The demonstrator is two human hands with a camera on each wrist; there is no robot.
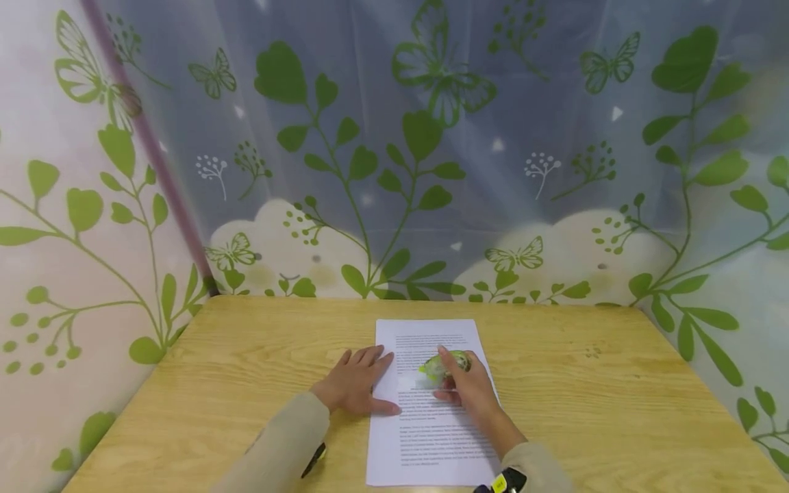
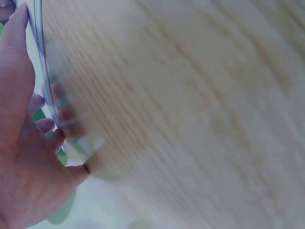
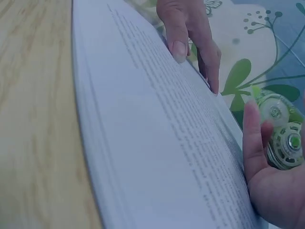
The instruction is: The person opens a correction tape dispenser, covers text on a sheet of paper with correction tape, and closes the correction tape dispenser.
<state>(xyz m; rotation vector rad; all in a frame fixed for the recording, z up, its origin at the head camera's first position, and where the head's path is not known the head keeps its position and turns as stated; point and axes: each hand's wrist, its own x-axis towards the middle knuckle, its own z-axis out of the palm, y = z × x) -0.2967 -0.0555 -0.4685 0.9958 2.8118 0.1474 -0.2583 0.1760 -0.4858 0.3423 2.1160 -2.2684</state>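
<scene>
A stack of printed paper (image 1: 431,472) lies on the wooden table, its lines of text facing up. My right hand (image 1: 477,396) grips a green, see-through correction tape (image 1: 459,359) above the upper half of the page. Round gears show through its case in the right wrist view, where the correction tape (image 3: 287,143) sits between thumb and fingers. Along the left edge of the stack rests my left hand (image 1: 357,382), thumb and fingers spread on the paper and table. A white gap breaks the text just left of the tape's tip.
The wooden table (image 1: 573,411) extends on both sides of the stack. Behind it hangs a blue curtain (image 1: 370,226) printed with green leaves and butterflies; paler printed cloth (image 1: 80,274) closes off the left side. Dark bands circle both wrists.
</scene>
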